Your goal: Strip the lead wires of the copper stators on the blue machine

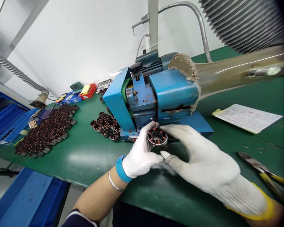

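A round motor stator (157, 136) with copper windings and a silvery metal rim sits between my two white-gloved hands, at the front of the blue machine (172, 91). My left hand (142, 154) is closed on its left side, the thumb stretched beneath it. Around its right side curve the fingers of my right hand (198, 157), fingertips at the upper rim. The right thumb, slightly blurred, lies just below, close to the left thumb. Contact under the stator is hidden. Behind my left hand stands a group of similar stators (104, 131).
Many more stators (49, 129) are massed at the left of the green table (90, 170). Cutting pliers (260, 167) lie at the right, below a written sheet (248, 118). A wide clear duct (232, 71) meets the machine. Small bins (88, 91) and a calculator (104, 84) stand behind.
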Tool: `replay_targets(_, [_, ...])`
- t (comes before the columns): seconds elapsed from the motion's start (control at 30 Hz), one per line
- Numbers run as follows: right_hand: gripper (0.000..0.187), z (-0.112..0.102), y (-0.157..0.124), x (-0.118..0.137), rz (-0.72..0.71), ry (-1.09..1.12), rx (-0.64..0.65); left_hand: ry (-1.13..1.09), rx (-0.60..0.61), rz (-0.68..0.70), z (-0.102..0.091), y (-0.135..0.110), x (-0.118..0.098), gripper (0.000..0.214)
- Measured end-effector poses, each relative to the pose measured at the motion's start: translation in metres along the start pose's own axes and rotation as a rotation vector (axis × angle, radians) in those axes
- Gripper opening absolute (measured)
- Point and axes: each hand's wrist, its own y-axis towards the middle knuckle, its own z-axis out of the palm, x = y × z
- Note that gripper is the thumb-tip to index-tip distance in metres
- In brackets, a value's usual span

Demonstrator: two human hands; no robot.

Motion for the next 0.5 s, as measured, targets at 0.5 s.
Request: replay_targets(0.5, [0.033, -0.010, 0.008, -0.006, -0.285, -0.085, 0.021, 0.015, 0.062, -0.061, 0.001, 0.004, 0.001, 0.075])
